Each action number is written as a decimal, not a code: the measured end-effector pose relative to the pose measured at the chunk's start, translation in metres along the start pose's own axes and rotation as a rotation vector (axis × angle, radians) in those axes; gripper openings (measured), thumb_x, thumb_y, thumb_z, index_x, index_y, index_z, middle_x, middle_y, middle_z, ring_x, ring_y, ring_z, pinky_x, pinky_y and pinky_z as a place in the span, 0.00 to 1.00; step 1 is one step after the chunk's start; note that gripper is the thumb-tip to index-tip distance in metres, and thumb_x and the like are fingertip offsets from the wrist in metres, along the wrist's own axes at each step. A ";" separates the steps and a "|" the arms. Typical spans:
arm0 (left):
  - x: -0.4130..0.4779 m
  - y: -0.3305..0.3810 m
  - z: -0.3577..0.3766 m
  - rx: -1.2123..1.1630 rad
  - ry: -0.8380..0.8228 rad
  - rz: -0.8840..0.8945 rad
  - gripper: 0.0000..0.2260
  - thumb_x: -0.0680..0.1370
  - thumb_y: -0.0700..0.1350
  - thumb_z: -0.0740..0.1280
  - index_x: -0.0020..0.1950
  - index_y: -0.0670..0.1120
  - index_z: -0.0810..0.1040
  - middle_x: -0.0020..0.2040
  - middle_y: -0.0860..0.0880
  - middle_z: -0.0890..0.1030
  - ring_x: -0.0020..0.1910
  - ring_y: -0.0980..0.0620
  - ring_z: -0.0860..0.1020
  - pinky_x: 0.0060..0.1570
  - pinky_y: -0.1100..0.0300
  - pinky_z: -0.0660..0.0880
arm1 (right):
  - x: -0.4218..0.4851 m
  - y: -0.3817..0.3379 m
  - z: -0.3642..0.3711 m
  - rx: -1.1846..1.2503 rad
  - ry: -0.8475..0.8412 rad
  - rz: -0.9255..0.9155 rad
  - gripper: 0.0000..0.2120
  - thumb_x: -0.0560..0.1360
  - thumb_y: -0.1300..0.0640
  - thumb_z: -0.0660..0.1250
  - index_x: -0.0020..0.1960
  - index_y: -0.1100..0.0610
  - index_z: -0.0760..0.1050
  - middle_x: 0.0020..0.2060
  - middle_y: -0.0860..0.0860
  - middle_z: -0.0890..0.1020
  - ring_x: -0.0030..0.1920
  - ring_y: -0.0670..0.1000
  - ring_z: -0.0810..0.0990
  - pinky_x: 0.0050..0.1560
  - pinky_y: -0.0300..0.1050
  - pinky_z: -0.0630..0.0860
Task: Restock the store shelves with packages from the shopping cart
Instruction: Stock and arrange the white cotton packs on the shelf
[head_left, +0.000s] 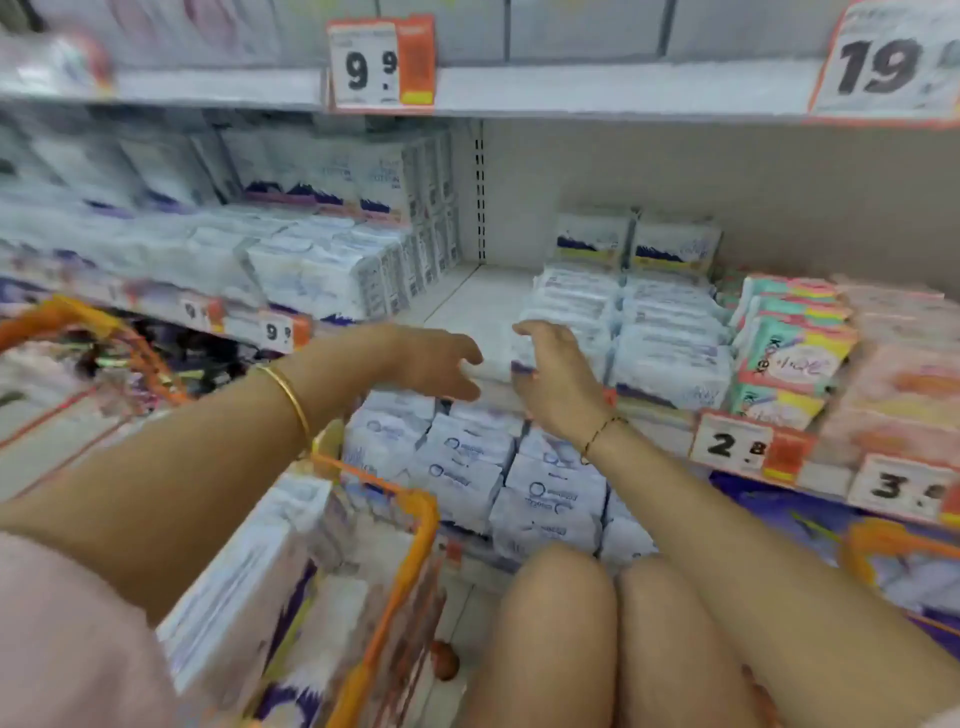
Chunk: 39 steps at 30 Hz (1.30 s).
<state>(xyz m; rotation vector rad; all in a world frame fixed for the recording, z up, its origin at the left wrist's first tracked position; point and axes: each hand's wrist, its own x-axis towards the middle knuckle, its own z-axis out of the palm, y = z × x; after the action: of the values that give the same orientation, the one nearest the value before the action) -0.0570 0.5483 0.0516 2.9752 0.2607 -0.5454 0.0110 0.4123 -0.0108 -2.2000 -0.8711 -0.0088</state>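
— How many hands?
— Two: the left hand (436, 364) and the right hand (556, 379), with one pack (493, 366) between them.
— Behind the grip?
— Two upright packs (589, 241).
— Price tags (732, 444)?
— Six: two above the grip, two to its left, two to its right.
— Bracelets (291, 400)?
— Two, one on each wrist. Orange cart frames (415, 519) show at three places.

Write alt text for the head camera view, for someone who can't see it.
Seen from above, a crouching person's left hand and right hand reach for a white package at the front of a store shelf. An orange shopping cart holding more packages stands at lower left; price tags line the shelf edges.
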 end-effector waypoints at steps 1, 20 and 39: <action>-0.024 -0.006 0.008 0.016 -0.022 -0.021 0.25 0.79 0.54 0.61 0.73 0.48 0.62 0.71 0.47 0.67 0.66 0.46 0.70 0.64 0.58 0.66 | -0.014 -0.010 0.006 0.004 -0.006 -0.030 0.25 0.75 0.67 0.61 0.71 0.59 0.62 0.68 0.59 0.63 0.65 0.58 0.69 0.64 0.43 0.66; -0.157 -0.043 0.105 0.300 -0.146 -0.378 0.37 0.74 0.65 0.62 0.75 0.47 0.54 0.67 0.44 0.69 0.65 0.44 0.69 0.52 0.53 0.69 | -0.097 -0.088 0.097 0.146 -0.456 -0.145 0.18 0.76 0.62 0.62 0.66 0.58 0.67 0.59 0.54 0.73 0.47 0.52 0.75 0.50 0.48 0.78; -0.037 -0.002 -0.005 -0.248 0.314 0.111 0.39 0.64 0.43 0.78 0.65 0.49 0.57 0.56 0.45 0.73 0.54 0.45 0.75 0.57 0.48 0.75 | -0.024 -0.027 -0.029 0.301 -0.165 0.013 0.36 0.67 0.60 0.76 0.70 0.53 0.64 0.63 0.47 0.72 0.59 0.48 0.74 0.59 0.42 0.74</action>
<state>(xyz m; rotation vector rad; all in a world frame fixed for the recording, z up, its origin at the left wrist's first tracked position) -0.0895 0.5454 0.0699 2.7974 0.1716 -0.0272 -0.0155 0.3923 0.0210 -1.9425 -0.8849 0.2955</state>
